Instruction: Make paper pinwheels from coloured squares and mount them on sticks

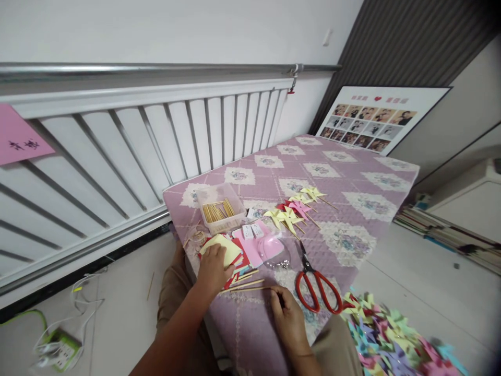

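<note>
My left hand [215,266] lies on a pale yellow paper square [229,247] atop a stack of coloured paper, its fingers over the sheet and its thumb spread apart. Near the table's front edge, my right hand [288,316] is closed in a pinch; a thin wooden stick [250,289] runs to its fingertips. More sticks lie beside the paper stack. Just right of that hand are scissors [313,282] with red handles, their blades pointing away. Behind them, several paper pinwheels [288,218] on sticks lie in a group.
A clear plastic box [222,225] holds short sticks. A round clear container [274,253] with small metallic pieces sits near pink paper [250,253]. Many loose pinwheels [391,334] are heaped at lower right. A radiator [219,136] lines the left; a power strip [62,352] lies on the floor.
</note>
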The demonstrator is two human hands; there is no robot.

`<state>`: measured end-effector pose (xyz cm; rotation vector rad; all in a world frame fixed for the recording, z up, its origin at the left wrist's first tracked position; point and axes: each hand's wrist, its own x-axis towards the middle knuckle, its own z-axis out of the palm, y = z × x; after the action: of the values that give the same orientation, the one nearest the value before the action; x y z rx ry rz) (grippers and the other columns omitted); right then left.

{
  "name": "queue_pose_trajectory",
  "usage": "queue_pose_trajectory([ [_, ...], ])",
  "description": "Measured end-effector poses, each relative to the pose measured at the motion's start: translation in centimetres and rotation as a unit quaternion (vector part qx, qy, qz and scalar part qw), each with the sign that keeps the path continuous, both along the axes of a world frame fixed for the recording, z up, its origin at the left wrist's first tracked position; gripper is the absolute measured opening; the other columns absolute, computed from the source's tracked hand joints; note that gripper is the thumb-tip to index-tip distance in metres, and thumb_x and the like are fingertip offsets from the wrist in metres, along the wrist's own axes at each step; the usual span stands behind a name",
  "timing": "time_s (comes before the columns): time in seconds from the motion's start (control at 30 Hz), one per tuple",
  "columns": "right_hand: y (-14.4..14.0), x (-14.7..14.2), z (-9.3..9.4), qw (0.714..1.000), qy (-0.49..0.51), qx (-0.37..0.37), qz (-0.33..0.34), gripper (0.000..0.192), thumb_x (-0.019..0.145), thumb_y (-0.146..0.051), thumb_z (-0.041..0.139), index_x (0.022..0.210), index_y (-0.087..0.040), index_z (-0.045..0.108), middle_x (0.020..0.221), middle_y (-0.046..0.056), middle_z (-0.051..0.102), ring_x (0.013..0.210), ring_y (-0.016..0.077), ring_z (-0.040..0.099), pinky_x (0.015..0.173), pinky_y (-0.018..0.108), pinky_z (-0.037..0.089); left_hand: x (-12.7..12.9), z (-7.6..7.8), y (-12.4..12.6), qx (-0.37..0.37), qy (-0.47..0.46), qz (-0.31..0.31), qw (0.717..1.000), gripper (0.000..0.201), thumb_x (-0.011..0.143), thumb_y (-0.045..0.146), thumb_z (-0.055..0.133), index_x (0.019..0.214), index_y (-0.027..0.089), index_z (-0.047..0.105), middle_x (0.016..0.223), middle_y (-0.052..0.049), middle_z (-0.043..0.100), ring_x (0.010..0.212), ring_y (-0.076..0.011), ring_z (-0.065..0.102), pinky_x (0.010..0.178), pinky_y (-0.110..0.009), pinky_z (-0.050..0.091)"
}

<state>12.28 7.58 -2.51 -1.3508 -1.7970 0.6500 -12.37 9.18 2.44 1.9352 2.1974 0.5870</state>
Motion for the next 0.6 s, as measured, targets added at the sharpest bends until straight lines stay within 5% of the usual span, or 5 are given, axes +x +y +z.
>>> queue_pose_trajectory([
  [0.6, -0.1, -0.2, 0.5, 1.0, -0.024, 0.014, 0.0, 0.025, 0.091, -0.035, 0.047, 0.089, -0.019, 0.066, 0.081, 0.006, 0.073, 0.074, 0.0223, 0.069, 0.069, 0.032, 0.056, -0.8, -2.0, -0.1, 0.041, -0.053, 0.005, 0.998, 0.046, 0.075, 0.036, 0.069, 0.115, 0.016, 0.062, 0.129, -0.016, 0.058, 0.121, -0.0307, 0.051, 0.106, -0.048, 0.039],
])
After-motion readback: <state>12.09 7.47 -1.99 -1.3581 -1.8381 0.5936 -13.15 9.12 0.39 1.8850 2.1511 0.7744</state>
